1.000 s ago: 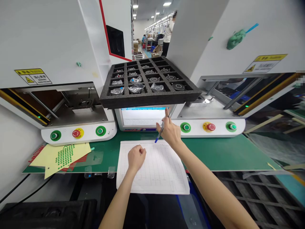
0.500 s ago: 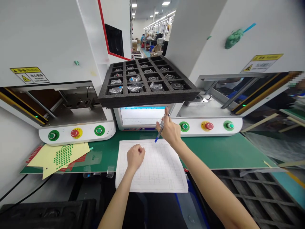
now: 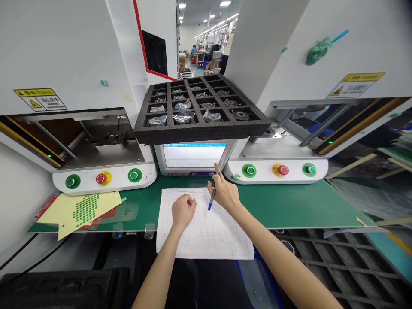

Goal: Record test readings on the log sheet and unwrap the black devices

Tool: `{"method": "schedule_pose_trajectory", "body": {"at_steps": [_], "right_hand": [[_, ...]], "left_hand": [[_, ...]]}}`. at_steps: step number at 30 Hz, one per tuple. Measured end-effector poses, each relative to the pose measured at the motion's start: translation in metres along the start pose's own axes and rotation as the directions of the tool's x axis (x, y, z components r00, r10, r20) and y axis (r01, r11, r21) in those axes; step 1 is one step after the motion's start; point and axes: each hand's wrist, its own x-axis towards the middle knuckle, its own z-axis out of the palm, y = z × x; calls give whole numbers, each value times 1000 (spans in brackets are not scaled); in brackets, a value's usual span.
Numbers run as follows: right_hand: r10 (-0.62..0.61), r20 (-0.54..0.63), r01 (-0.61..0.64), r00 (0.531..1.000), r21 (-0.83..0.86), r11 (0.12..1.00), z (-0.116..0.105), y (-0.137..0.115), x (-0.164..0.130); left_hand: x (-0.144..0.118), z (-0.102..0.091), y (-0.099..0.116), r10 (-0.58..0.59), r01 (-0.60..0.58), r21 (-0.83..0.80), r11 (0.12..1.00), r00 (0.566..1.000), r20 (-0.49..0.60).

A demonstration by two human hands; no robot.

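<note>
My left hand (image 3: pixel 183 211) rests curled into a loose fist on a printed form sheet (image 3: pixel 206 240) with ruled rows, and nothing shows in it. My right hand (image 3: pixel 224 192) holds a pen (image 3: pixel 212 199) with a blue end, which points down over the sheet. Its index finger stretches up by the lower right corner of a lit touchscreen (image 3: pixel 195 155); whether the fingertip touches the glass I cannot tell. Above the screen sits a black foam tray (image 3: pixel 199 132) with round dark parts in its compartments, several of them in clear plastic bags.
Two white machines flank the screen, each with a red button (image 3: pixel 101 177) (image 3: pixel 283 170) between green ones. Yellow sheets with green dots (image 3: pixel 86 210) lie left on the green bench top (image 3: pixel 283 206). More black trays (image 3: pixel 341 262) stand below at the right.
My right hand has come down from the screen's upper right edge to its lower right corner, and the pen has moved lower with it. The left hand stays in place.
</note>
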Motion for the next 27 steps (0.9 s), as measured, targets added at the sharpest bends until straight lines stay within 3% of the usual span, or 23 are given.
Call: {"method": "schedule_pose_trajectory", "body": {"at_steps": [7,15,21,27], "right_hand": [[130,-41,-129,991,30,991,-20,4,27],[173,74,-172,982,-17,985,-38,7,49],[101,51,-100,994,-14,995,-29,3,29],[-49,245,39,968,46,998,-4,-13,-1]], "left_hand": [[0,-1,0,3,-3,-1,1000,1000,-4],[0,-1,1,6,-6,-5,1000,1000,5],[0,-1,1,8,-8,-3,1000,1000,-5],[0,1,-2,12,-12,7,1000,1000,-17]]}}
